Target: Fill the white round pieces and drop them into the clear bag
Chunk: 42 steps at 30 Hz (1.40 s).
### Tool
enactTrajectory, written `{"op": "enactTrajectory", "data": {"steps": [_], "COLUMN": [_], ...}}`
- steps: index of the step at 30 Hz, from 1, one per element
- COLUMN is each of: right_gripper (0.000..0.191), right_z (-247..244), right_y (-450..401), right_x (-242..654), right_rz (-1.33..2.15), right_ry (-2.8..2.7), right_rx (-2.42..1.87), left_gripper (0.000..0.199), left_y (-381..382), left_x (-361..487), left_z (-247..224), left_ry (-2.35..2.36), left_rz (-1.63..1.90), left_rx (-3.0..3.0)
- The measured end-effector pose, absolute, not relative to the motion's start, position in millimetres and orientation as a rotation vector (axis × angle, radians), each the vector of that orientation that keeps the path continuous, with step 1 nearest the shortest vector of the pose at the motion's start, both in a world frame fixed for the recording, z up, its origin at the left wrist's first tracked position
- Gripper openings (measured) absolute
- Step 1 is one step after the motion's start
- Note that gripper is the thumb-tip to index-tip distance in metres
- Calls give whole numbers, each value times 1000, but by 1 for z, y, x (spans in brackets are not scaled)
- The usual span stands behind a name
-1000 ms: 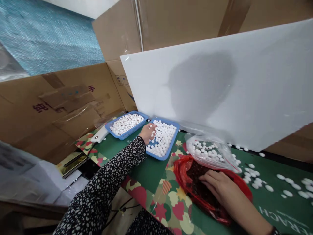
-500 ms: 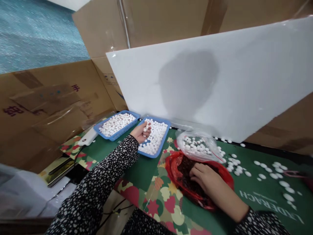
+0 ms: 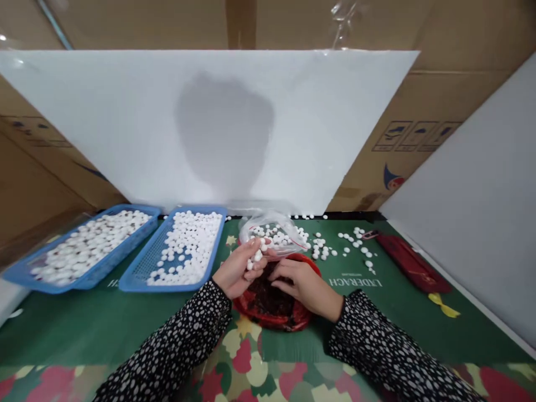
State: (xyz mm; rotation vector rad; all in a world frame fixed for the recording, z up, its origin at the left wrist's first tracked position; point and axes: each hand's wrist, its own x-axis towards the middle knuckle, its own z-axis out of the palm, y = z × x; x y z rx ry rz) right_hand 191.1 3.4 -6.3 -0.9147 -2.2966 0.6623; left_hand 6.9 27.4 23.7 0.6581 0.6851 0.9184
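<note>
My left hand [image 3: 238, 271] is closed round several small white balls [image 3: 256, 257], just left of and above a red plastic bag [image 3: 274, 322]. That bag lies with its mouth open and holds dark brown, crumbly-looking stuff [image 3: 266, 298]. Inside its right side, my right hand [image 3: 305, 283] has its fingers bent down into the dark contents. Its fingertips press together there, and what they pinch, if anything, is hidden. Behind both hands lies a clear plastic bag [image 3: 288, 228] with more white balls in it.
Two blue baskets of white balls stand at left: a nearer one [image 3: 142, 279] and a farther-left one [image 3: 98, 279]. Loose white balls [image 3: 322, 248] are scattered right of the clear bag. A dark red pouch [image 3: 412, 262] lies at right. A white board [image 3: 301, 128] rises behind.
My left hand has moved right from the middle blue basket to beside the red bag, carrying white balls. My right hand stays in the red bag. The view has turned right.
</note>
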Motion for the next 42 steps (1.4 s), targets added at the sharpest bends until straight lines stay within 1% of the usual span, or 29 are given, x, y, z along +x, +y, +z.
{"op": "enactTrajectory", "data": {"steps": [9, 11, 13, 16, 20, 23, 29, 42], "right_gripper": [9, 8, 12, 16, 9, 7, 6, 4], "right_z": [0, 0, -1, 0, 3, 5, 8, 3], "right_y": [0, -2, -2, -2, -1, 0, 3, 2], "right_x": [193, 193, 192, 192, 191, 192, 192, 191], "right_rz": [893, 837, 765, 774, 1036, 1166, 1020, 1064], "right_ry": [-2063, -2106, -2147, -2083, -1735, -1501, -1557, -1630], "right_rx": [-930, -933, -938, -961, -939, -873, -903, -881], "left_gripper": [33, 34, 34, 30, 25, 25, 29, 27], "left_y": [24, 22, 21, 19, 19, 18, 13, 11], "left_x": [4, 5, 5, 5, 3, 3, 8, 8], "left_z": [9, 8, 9, 11, 11, 10, 10, 9], "left_ry": [738, 740, 739, 713, 677, 682, 680, 677], "left_rz": [946, 949, 942, 914, 892, 872, 763, 679], "left_rx": [740, 766, 796, 806, 816, 869, 931, 1019]}}
